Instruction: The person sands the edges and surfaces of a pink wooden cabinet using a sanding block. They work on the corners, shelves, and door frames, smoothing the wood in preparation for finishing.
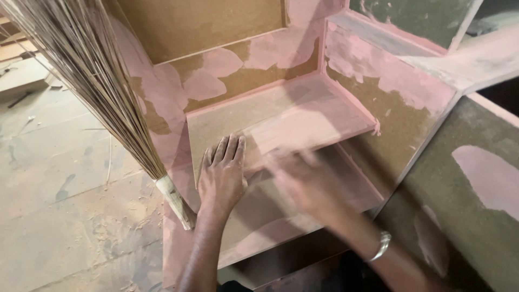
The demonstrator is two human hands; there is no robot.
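Left hand: my left hand point(221, 176) lies flat, fingers together, palm pressed on the shelf board point(281, 116), grasping nothing.
Right hand: my right hand point(305, 181) is a motion blur over the same board; I cannot tell whether it grips anything.
Doing it well: I'd judge steady left pressure and even strokes best.
Around: pink-patched cabinet wall point(389, 92) right; broom point(92, 81) leaning left, its handle near my wrist.
In the way: the broom crowds my left arm.

- stick broom point(92, 81) leaning at 10 o'clock, bristles up, handle end down
- dusty floor point(59, 216) at 8 o'clock, sawdust scattered
- grey-green panel point(476, 178) at 4 o'clock, pink patch
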